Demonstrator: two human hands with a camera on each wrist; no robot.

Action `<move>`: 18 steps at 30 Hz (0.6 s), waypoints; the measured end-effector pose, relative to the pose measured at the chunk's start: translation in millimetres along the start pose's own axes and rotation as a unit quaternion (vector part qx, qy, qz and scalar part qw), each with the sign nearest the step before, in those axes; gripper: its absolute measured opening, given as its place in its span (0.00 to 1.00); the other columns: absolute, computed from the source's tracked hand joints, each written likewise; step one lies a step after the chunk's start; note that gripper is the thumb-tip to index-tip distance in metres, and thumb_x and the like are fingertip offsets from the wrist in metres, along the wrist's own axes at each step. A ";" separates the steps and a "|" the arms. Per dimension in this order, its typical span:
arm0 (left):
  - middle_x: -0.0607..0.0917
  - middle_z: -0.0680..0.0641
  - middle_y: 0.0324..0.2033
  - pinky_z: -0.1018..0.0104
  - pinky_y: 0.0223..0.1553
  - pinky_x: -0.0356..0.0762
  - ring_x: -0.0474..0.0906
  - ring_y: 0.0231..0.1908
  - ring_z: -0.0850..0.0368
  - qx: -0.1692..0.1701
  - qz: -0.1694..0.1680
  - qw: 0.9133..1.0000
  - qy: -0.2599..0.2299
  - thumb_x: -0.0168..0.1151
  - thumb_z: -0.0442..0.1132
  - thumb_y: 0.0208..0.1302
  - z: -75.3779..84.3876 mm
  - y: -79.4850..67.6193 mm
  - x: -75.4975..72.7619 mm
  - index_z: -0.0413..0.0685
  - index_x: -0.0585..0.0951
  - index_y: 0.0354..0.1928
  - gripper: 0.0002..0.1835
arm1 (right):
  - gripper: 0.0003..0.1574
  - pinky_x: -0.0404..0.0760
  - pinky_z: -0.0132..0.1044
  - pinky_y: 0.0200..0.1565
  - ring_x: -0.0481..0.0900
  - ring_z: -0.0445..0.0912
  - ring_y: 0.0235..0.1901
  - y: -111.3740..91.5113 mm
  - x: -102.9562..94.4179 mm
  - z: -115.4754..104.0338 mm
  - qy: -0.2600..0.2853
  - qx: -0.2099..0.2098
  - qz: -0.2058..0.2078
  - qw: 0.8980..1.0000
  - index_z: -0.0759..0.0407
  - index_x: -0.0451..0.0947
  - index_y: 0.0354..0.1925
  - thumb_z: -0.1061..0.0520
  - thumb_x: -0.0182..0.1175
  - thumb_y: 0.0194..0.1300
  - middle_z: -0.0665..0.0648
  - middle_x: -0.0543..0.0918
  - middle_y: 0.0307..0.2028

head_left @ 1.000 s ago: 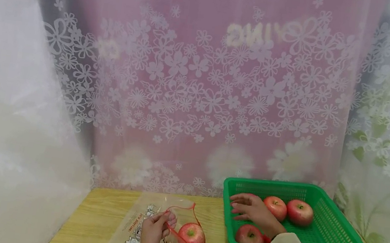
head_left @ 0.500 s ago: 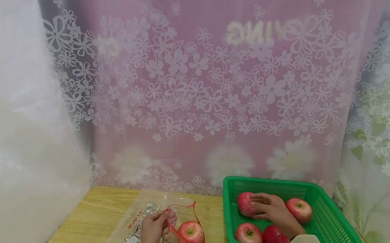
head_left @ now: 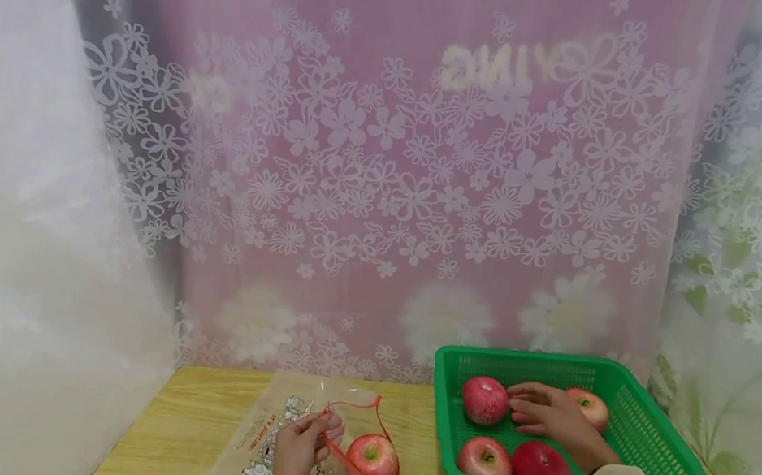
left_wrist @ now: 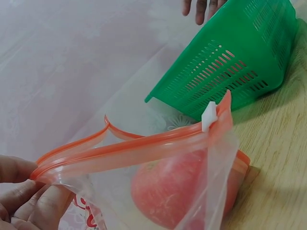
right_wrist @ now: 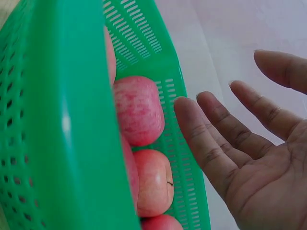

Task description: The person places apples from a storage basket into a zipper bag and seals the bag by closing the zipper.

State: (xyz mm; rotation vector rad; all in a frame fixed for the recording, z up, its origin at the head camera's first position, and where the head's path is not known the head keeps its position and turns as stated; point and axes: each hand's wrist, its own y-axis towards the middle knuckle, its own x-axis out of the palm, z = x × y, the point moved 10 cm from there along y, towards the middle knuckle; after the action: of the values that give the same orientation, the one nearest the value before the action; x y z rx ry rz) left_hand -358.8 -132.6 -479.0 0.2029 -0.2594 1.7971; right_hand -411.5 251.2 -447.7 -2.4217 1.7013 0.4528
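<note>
My left hand [head_left: 296,459] pinches the orange-red zip edge of a clear printed slider bag [left_wrist: 144,148], keeping its mouth apart. One red apple [head_left: 374,462] lies inside the bag. Over the green basket [head_left: 664,444] hovers my right hand [head_left: 555,418], its fingers spread and nothing held, as the right wrist view [right_wrist: 264,158] confirms. Around it in the basket are a back-left apple [head_left: 485,401], a front-left apple [head_left: 486,457], a darker front apple [head_left: 542,464] and a back-right apple [head_left: 589,409]. The hand covers part of the back row.
A wooden table [head_left: 176,420] carries the bag on the left and the basket on the right. A pink flowered curtain [head_left: 359,185] hangs behind, with pale sheeting [head_left: 28,177] on the left. The basket's raised rim surrounds the apples.
My right hand has moved rightward across the basket, uncovering the back-left apple and the darker front apple. The left hand and the bag stay almost where they were.
</note>
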 end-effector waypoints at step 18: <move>0.85 0.43 0.29 0.78 0.17 0.70 0.83 0.30 0.56 0.019 -0.014 1.000 -0.001 0.56 0.35 0.62 -0.5 2.5 2.5 0.24 0.75 0.46 0.17 | 0.35 0.75 0.50 0.49 0.74 0.59 0.49 -32.7 -8.5 -25.4 -0.031 0.073 0.021 0.997 0.76 0.57 0.60 0.50 0.50 0.67 0.76 0.65 0.57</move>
State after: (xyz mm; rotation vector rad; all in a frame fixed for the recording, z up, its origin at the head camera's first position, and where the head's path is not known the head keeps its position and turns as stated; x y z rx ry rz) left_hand -361.8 -130.8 -479.0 0.2347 -0.2236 1.7747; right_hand -379.5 262.8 -422.6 -2.2515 1.6985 0.3911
